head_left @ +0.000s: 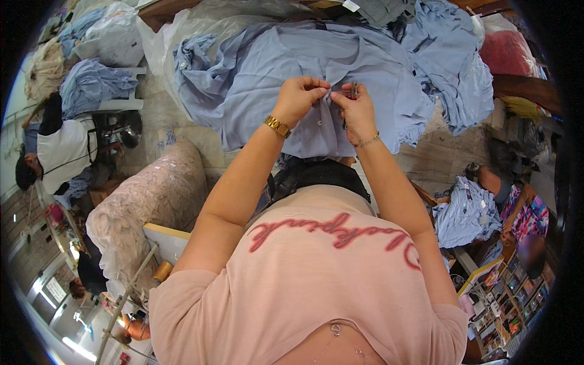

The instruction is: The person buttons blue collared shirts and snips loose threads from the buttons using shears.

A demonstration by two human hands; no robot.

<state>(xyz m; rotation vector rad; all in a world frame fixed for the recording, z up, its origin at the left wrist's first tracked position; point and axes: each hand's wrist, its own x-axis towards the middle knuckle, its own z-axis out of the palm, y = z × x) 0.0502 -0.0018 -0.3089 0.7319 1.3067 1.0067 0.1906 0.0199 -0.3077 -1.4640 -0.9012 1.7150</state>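
A light blue button-front shirt [267, 67] lies spread out in front of me, its collarless neck at the far side. My left hand [302, 97] is closed, thumb and finger pinching the edge of the front placket about midway down. Close to its right, my right hand [358, 112] is closed around small dark thread snips [353, 91], partly hidden by the fingers. Its thumb and fingertips are at the placket too, nearly meeting the left fingertips. A small pale button [320, 123] shows on the placket just below the hands.
More blue garments [453, 67] hang at the right of the shirt, and another blue pile [91, 85] lies at far left. A large stuffed clear sack [152, 201] stands on the floor to my left. Co-workers sit on the left [67, 152] and the right [523, 213].
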